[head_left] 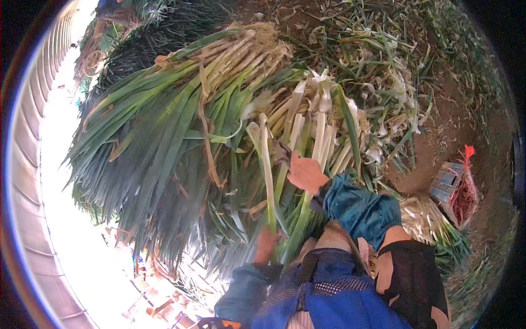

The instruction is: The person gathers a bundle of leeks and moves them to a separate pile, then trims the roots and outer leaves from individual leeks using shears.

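Observation:
My left hand (267,244) is closed round the green part of a leek (267,175), whose pale, trimmed-looking shank points up and away from me. Just right of that stalk, my right hand (307,172) is curled. A small dark item (283,154) shows at its fingertips, too blurred to name. Under and beyond my right hand lie several more leeks with white shanks (320,129). A large heap of leeks (164,137) spreads to the left, green leaves outward, with rooty ends (263,46) at the top.
Peeled skins and leaf scraps (383,93) litter the brown soil (455,115) at right. A bundle of leeks (433,219) lies beside my right knee, near a bag with red strings (460,192). A ribbed pale wall or sheeting (33,192) curves along the left.

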Demonstrator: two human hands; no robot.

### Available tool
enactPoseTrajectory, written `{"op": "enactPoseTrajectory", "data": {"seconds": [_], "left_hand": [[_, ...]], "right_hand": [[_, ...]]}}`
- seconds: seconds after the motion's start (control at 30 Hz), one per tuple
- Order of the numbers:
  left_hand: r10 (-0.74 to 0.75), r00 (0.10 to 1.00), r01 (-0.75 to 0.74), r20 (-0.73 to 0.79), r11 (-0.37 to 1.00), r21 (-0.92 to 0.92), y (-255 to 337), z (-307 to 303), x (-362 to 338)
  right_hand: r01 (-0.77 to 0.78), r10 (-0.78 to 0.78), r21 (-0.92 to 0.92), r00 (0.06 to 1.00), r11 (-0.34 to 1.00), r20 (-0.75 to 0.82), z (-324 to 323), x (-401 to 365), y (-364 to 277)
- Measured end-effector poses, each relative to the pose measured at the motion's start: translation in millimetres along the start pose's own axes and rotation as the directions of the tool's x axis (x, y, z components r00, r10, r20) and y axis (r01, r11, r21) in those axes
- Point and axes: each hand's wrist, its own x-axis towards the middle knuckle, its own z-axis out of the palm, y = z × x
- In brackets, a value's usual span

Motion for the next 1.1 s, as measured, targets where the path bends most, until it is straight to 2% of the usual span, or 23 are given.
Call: {"op": "enactPoseTrajectory", "data": {"seconds": [0.03, 0.13, 0.2, 0.27, 0.3, 0.37, 0.43, 0.53, 0.57, 0.63, 0.67, 0.7, 0.8, 0.83, 0.93, 0.97, 1.03, 1.1], "left_hand": [[-0.044, 0.999, 0.045, 0.026, 0.999, -0.019, 13.3, -1.8, -5.0], [0.021, 0.999, -0.02, 0.025, 0.998, -0.054, 4.3, -0.4, -4.5], [0.309, 0.95, -0.306, -0.038, 0.95, 0.066, -36.8, 6.6, 2.5], [0.46, 0.886, -0.451, -0.05, 0.883, 0.126, -48.3, 7.7, 2.8], [0.478, 0.877, -0.47, -0.044, 0.874, 0.124, -40.3, 4.4, -0.4], [0.344, 0.939, -0.34, -0.031, 0.936, 0.087, -10.6, -0.9, -12.8], [0.008, 1.0, -0.008, 0.003, 1.0, 0.021, 25.4, 0.0, -31.0], [0.062, 0.995, -0.058, 0.076, 0.997, -0.054, -42.6, 27.0, -12.5], [0.127, 0.989, -0.125, 0.072, 0.991, -0.037, -37.7, 32.7, -9.3], [0.247, 0.966, -0.248, 0.069, 0.969, -0.001, -21.4, 44.2, -4.7], [0.221, 0.973, -0.225, 0.065, 0.972, 0.062, -22.7, 49.6, 2.2], [0.197, 0.979, -0.202, 0.057, 0.972, 0.123, -24.8, 56.0, 12.8], [0.212, 0.976, -0.218, 0.052, 0.954, 0.207, -7.2, 56.7, 20.4], [0.227, 0.972, -0.235, 0.059, 0.946, 0.224, -0.3, 53.5, 17.5], [0.137, 0.985, -0.168, 0.1, 0.864, 0.475, -54.1, 77.3, 43.8], [0.145, 0.984, -0.178, 0.106, 0.87, 0.46, -51.7, 75.7, 42.3], [0.154, 0.981, -0.191, 0.121, 0.882, 0.431, -44.2, 69.2, 33.3], [0.074, 0.989, -0.124, 0.129, 0.885, 0.448, -47.6, 71.3, 35.9]], "right_hand": [[-0.004, 0.004, 0.001, 1.0, 1.0, -0.012, 3.4, 1.7, 1.9], [0.01, -0.008, 0.023, 0.998, 1.0, -0.055, 8.2, -0.6, 6.3], [-0.023, 0.022, 0.03, 0.999, 0.999, 0.048, -10.5, -16.9, -9.2], [-0.051, 0.048, 0.028, 0.993, 0.998, 0.108, -19.3, -22.8, -14.2], [-0.062, 0.058, 0.025, 0.992, 0.998, 0.113, -19.2, -22.0, -11.5], [-0.063, 0.06, 0.035, 0.994, 0.997, 0.095, -23.0, -23.0, -5.4], [-0.045, 0.042, 0.06, 0.997, 0.997, 0.06, -34.8, -28.9, -1.6], [0.0, -0.011, 0.066, 0.988, 0.998, 0.157, -52.8, -63.1, -15.3], [0.001, -0.02, 0.098, 0.98, 0.995, 0.197, -53.9, -73.9, -16.1], [-0.029, 0.019, 0.06, 0.988, 0.998, 0.154, -37.6, -80.3, 9.7], [-0.044, 0.038, 0.044, 0.991, 0.998, 0.129, -29.6, -82.3, 21.8], [-0.165, 0.166, -0.016, 0.983, 0.986, 0.076, -33.2, -72.9, 33.5], [-0.192, 0.187, -0.05, 0.979, 0.98, -0.079, -43.0, -74.0, 50.9], [-0.211, 0.211, -0.02, 0.977, 0.977, 0.008, -54.9, -78.8, 41.2], [-0.088, 0.089, -0.018, 0.994, 0.996, 0.062, -37.4, -89.3, 29.5], [-0.095, 0.089, 0.046, 0.989, 0.994, 0.118, -47.5, -84.5, 27.9], [-0.19, 0.189, 0.032, 0.981, 0.981, 0.052, -37.7, -60.9, 53.1], [-0.253, 0.256, 0.063, 0.965, 0.965, -0.055, -27.9, -42.7, 78.6]]}}
